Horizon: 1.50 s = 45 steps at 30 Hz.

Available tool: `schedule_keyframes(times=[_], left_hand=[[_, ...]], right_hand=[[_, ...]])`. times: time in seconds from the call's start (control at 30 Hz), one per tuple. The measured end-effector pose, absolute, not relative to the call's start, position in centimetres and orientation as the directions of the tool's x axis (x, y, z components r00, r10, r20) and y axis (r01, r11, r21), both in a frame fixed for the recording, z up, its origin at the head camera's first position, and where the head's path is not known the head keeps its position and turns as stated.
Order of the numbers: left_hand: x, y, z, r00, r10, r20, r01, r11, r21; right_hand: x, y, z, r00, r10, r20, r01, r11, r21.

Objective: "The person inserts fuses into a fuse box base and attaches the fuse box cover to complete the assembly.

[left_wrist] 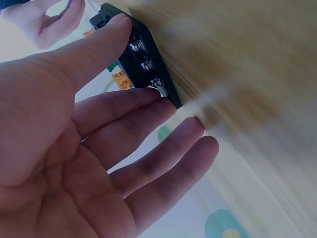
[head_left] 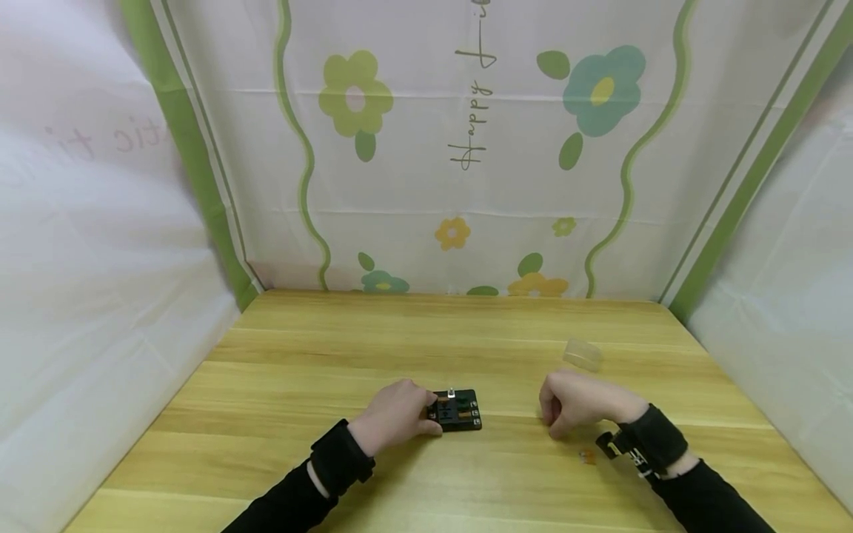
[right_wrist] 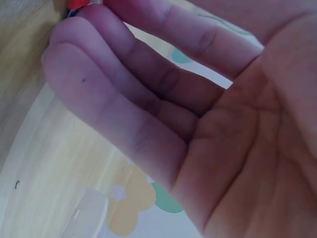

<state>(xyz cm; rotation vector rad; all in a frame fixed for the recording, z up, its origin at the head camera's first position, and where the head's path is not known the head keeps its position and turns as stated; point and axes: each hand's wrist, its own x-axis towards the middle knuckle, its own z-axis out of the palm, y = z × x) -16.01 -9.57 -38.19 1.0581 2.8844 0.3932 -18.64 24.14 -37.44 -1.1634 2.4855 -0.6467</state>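
Note:
A black fuse block [head_left: 458,422] lies on the table, with orange fuses [left_wrist: 121,79] and a green one seated in it. Its screw terminals [left_wrist: 147,64] show in the left wrist view. My left hand [head_left: 393,416] grips the block's left end between thumb and fingertips, the other fingers spread alongside. Farther right, my right hand [head_left: 580,401] is low over the table with curled fingers. In the right wrist view, a small red fuse [right_wrist: 78,4] is pinched at its fingertips, mostly cut off by the frame edge; the thumb tip is out of sight.
Small orange fuses [head_left: 586,457] lie on the table just below the right hand. Behind that hand sits a clear plastic cover [head_left: 583,355]. The wooden table [head_left: 373,333] is bordered by white curtains [head_left: 426,185] with printed flowers at the back and plain sides.

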Motion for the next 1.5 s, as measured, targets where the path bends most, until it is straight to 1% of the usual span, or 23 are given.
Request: schedule_keyframes(times=[0.2, 0.43, 0.6, 0.8, 0.97, 1.23, 1.5], left_hand=[[-15.94, -9.61, -38.22, -0.763, 0.643, 0.056, 0.634, 0.73, 0.253], [-15.95, -9.6, -38.18, -0.764, 0.644, 0.052, 0.634, 0.732, 0.249], [-15.89, -9.6, -38.18, -0.763, 0.644, 0.052, 0.634, 0.731, 0.251], [-15.78, -9.62, -38.17, -0.763, 0.644, 0.057, 0.635, 0.73, 0.255], [-15.83, -9.62, -38.24, -0.762, 0.645, 0.059, 0.637, 0.73, 0.248], [-15.97, -9.6, -38.43, -0.761, 0.646, 0.064, 0.641, 0.732, 0.229], [-15.85, -9.56, -38.26, -0.766, 0.641, 0.053, 0.631, 0.735, 0.249]], right_hand=[[-18.66, 24.13, -37.34, -0.606, -0.794, -0.058, -0.682, 0.555, -0.477], [-18.85, 24.11, -37.47, -0.633, -0.773, -0.034, -0.689, 0.583, -0.431], [-19.0, 24.19, -37.66, -0.642, -0.767, -0.019, -0.689, 0.587, -0.425], [-19.02, 24.22, -37.62, -0.629, -0.778, 0.02, -0.71, 0.564, -0.421], [-19.09, 24.19, -37.51, -0.63, -0.775, 0.047, -0.715, 0.556, -0.423], [-19.2, 24.11, -37.43, -0.625, -0.765, 0.155, -0.754, 0.541, -0.372], [-19.13, 24.1, -37.45, -0.641, -0.749, 0.167, -0.745, 0.555, -0.37]])
